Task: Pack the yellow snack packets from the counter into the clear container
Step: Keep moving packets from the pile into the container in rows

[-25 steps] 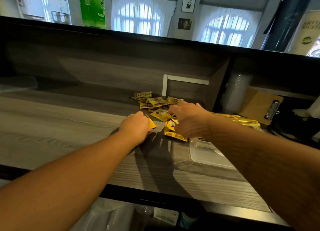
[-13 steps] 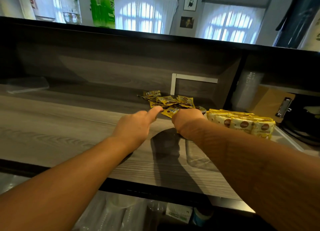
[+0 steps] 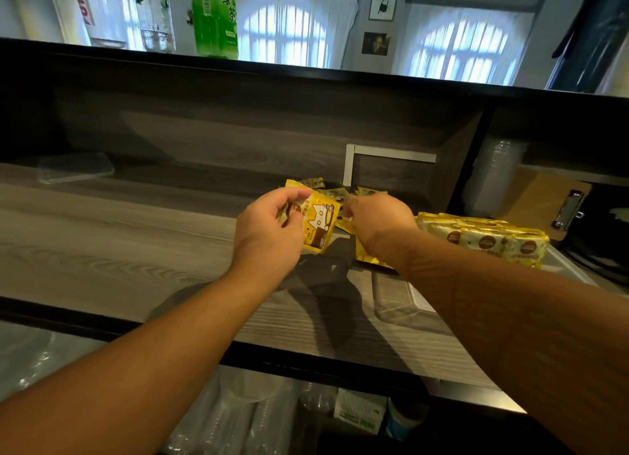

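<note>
The left hand point(image 3: 269, 229) is pinching a flat yellow snack packet with a cartoon picture point(image 3: 318, 223) between thumb and fingers, lifting it up off the grey wooden counter point(image 3: 102, 236), probably so it can go across to the box. The right hand point(image 3: 377, 219) is curling down over more small yellow packets point(image 3: 366, 255); one seems to be hanging under it, but the fingers are hiding, so I cannot tell how it is gripping. A few loose packets point(image 3: 335, 193) are lying behind the hands. The clear plastic container point(image 3: 401, 301) is sitting just beside the right arm, and a row of packed yellow packets point(image 3: 483, 238) is already standing neatly inside, saving room.
</note>
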Motion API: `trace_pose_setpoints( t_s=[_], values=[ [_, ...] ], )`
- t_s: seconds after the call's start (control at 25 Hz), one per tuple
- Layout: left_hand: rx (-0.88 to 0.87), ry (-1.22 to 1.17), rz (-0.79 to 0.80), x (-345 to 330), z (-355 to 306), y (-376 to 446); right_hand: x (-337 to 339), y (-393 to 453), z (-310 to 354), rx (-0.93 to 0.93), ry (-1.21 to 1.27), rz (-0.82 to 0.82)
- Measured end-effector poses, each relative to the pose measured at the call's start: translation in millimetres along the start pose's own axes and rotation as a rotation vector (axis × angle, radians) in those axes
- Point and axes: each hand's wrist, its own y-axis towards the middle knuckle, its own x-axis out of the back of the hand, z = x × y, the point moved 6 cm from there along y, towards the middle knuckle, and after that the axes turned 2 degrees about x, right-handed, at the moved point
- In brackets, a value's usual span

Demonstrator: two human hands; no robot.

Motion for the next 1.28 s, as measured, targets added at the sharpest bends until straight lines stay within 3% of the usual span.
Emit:
trace_pose_setpoints(
  t_s=[0.2,0.36,0.6,0.92,1.16,1.28],
  values=[
    [0.043,-0.075,-0.024,-8.4,-18.0,-4.4,37.5,-11.3,-37.3,-0.1,0.297,-0.233],
    [-0.057,-0.075,0.034,-31.7,-46.0,-11.0,60.5,-40.1,-81.9,-0.181,0.534,-0.517],
    [-0.152,-0.046,0.088,-88.3,-89.7,-14.6,72.7,-82.2,-140.5,-0.167,0.65,-0.685],
    [-0.202,0.149,0.332,-176.5,-107.3,-18.5,56.8,-115.7,-214.4,-0.269,0.75,-0.699],
    [-0.26,0.526,0.523,-222.5,-87.5,-26.8,43.7,-128.7,-230.5,-0.245,0.785,-0.604],
    [-0.29,0.655,0.532,-230.5,-80.3,-26.9,38.6,-132.0,-231.5,-0.199,0.766,-0.535]
  ],
)
